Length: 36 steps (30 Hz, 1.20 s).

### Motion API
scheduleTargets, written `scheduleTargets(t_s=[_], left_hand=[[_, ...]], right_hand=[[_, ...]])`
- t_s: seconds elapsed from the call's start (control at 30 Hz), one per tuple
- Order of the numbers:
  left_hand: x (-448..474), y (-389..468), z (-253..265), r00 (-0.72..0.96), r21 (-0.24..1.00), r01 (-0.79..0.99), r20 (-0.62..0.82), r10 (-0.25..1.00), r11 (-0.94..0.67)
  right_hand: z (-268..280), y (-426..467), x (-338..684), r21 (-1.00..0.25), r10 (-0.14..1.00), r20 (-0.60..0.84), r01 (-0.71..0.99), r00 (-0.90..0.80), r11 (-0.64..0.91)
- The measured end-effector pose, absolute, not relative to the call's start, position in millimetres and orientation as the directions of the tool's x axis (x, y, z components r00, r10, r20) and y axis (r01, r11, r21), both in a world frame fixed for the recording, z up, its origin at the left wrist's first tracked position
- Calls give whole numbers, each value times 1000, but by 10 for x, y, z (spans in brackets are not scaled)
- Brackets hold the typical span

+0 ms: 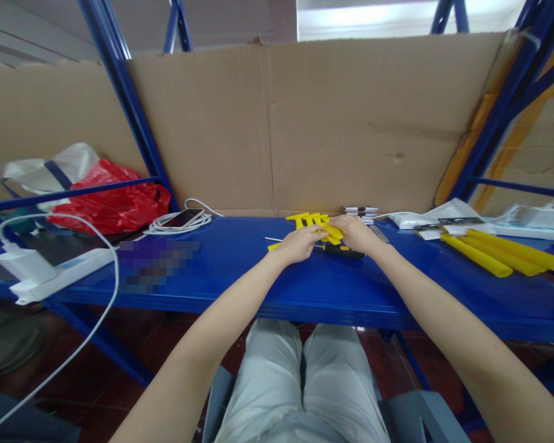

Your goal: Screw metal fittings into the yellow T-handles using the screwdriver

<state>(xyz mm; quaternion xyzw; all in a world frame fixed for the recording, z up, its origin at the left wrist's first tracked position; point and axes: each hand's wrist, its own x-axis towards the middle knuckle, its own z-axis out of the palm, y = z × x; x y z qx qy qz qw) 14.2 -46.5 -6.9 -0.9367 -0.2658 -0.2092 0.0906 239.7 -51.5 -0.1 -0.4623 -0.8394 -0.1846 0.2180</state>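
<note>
- Head view, looking down on a glossy blue metal counter (240,271) backed by a wall of brown corrugated cardboard (277,123).
- Left hand (299,243): rests on the counter, fingers curled onto the near edge of a cluster of small flat yellow plastic pieces (316,223); whether it grips one cannot be told.
- Right hand (356,232): palm down, fingers curled over the right side of the same yellow pieces, touching them; grip unclear.
- Yellow plastic pieces: at the middle of the counter near the cardboard, between and under both hands.
- Dark-handled tool with thin metal shaft (337,250): lies flat just below the hands, partly covered.
- Long yellow tubes (503,255): lie side by side at the right, well apart from the hands.
- White and black packets (443,220): behind the tubes.
- Smartphone on a coiled white cable (182,219): left of the hands.
- White power strip with charger (41,267): far left edge.
- Red plastic bag (115,206): back left, beside a white bag (50,169).
</note>
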Motion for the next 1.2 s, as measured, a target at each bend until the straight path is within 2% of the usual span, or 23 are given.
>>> scheduleTargets(t_s=[0.17, 0.27, 0.33, 0.4, 0.5, 0.6, 0.7, 0.8, 1.0, 1.2], left_hand=[[139, -471, -61, 770, -52, 544, 427, 474, -837], [130, -455, -67, 773, -57, 532, 440, 457, -845], [126, -447, -70, 775, -56, 525, 444, 450, -849], [126, -447, -71, 775, -56, 526, 444, 451, -849], [129, -458, -68, 769, -56, 534, 448, 457, -844], [134, -471, -62, 765, -50, 536, 451, 459, -843], [138, -483, -53, 766, -43, 535, 445, 463, -844], [140, -493, -44, 764, -43, 543, 440, 472, -839], [139, -496, -43, 768, -53, 536, 444, 461, -843], [137, -489, -42, 768, -59, 542, 442, 465, -839]], right_hand=[[-12, -480, 2422, -2, 711, 579, 871, -400, 491], [-3, -480, 2435, -102, 776, 568, 912, -274, 397], [4, -474, 2452, -225, 822, 554, 927, -131, 299], [5, -458, 2480, -412, 852, 521, 890, 53, 197], [-20, -428, 2536, -716, 869, 392, 693, 301, 83], [-77, -400, 2580, -858, 878, 266, 514, 399, 26], [-145, -362, 2595, -884, 874, 227, 468, 429, 0], [-203, -308, 2601, -864, 858, 260, 503, 444, 1], [-261, -254, 2660, -688, 862, 352, 726, 365, -27], [-297, -187, 2680, -561, 902, 322, 825, 288, -63]])
